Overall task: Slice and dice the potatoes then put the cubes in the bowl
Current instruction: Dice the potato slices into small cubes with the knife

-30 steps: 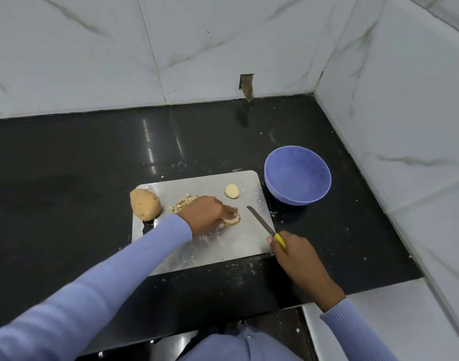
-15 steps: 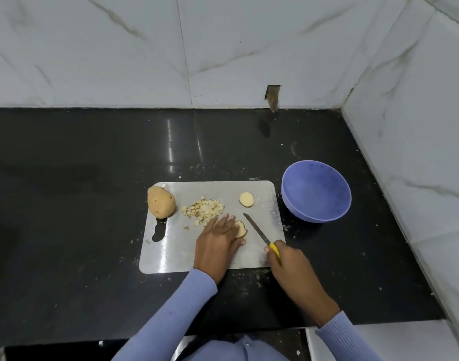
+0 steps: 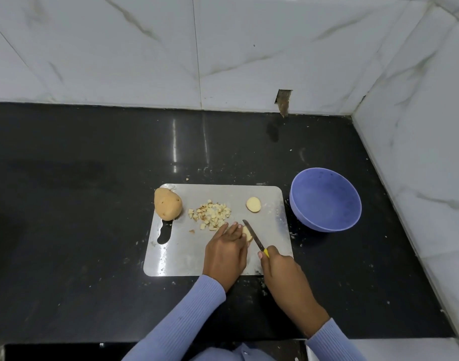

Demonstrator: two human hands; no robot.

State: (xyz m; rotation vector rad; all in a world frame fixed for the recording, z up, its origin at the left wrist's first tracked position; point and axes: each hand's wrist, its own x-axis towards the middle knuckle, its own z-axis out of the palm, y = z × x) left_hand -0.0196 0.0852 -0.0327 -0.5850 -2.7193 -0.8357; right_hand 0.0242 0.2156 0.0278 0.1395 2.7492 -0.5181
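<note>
On the cutting board [image 3: 184, 256], the left hand [image 3: 227, 254] presses flat-fingered on a potato slice [image 3: 247, 233] while the right hand [image 3: 278, 261] grips the knife [image 3: 253, 235], risking a nicked fingertip.

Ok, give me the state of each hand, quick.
Left hand: open, fingers pressing the potato slice on the board.
Right hand: closed on the knife.
</note>
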